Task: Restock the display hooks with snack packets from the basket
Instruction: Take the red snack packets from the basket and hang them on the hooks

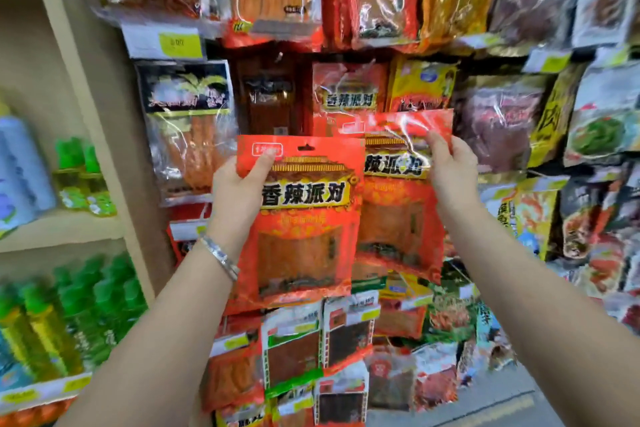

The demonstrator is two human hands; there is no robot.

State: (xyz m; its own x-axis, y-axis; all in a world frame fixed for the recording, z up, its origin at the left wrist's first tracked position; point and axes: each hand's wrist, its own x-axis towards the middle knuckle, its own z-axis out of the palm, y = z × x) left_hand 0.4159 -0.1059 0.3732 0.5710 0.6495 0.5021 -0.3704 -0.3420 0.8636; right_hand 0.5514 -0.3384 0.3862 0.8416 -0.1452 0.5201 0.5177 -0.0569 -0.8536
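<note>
Facing the wall of hanging packets (502, 121), I see it fill the view from top to bottom, row on row; the shelf (69, 229) of green bottles (69, 315) stands to its left; the basket is not in view. Next in size come two red snack packets, held up before the middle row: the left packet (301, 236) is nearer the camera and overlaps the edge of the right packet (398, 218), which lies closer to the wall. My left hand (242, 184) pinches its packet at the upper left corner, thumb across the front, fingers hidden behind; my right hand (450, 170) pinches the glossy top of the other near its upper right corner. A matching packet (348, 94) hangs just above and behind them, so I judge its hook, itself hidden, to be the target; the step in hand is hanging, not fetching. Smallest is the hang hole (306, 148) at the top of the left packet; the next move calls for lining one such hole with the hook tip and sliding that packet on, label outward, one at a time.
</note>
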